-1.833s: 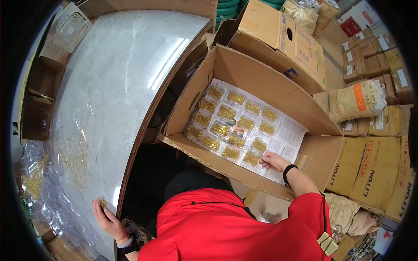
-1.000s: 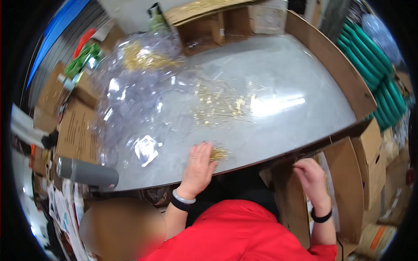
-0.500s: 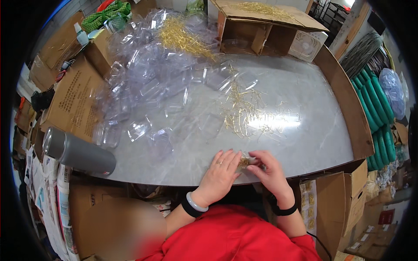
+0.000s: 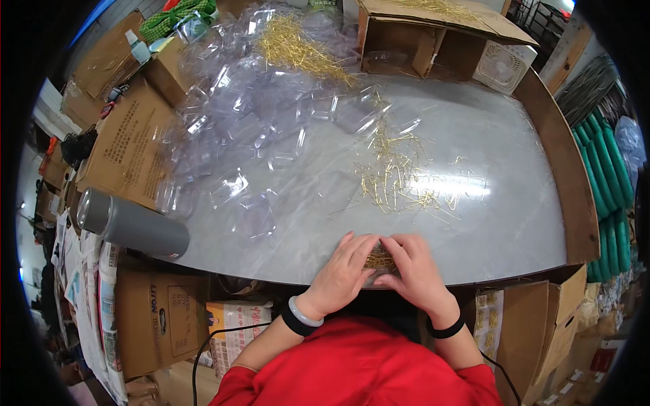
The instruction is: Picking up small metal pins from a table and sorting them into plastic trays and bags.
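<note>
Grey flask (image 4: 139, 225) at the marbled table's (image 4: 494, 233) near-left corner; clear plastic boxes (image 4: 237, 111) heaped over its left half; at its near edge, left hand (image 4: 342, 272) and right hand (image 4: 416, 271) curled around gold wire bundle (image 4: 380, 257), mostly hidden by fingers; past its right side, brown carton (image 4: 520, 318), partly covered.

From the view's centre, a grey cylindrical flask (image 4: 145, 229) shows at nine o'clock, a green chequered bag (image 4: 177, 19) at eleven, a white square plastic fan (image 4: 502, 65) near two, and stacked green tubular coils (image 4: 604, 183) at three.
</note>
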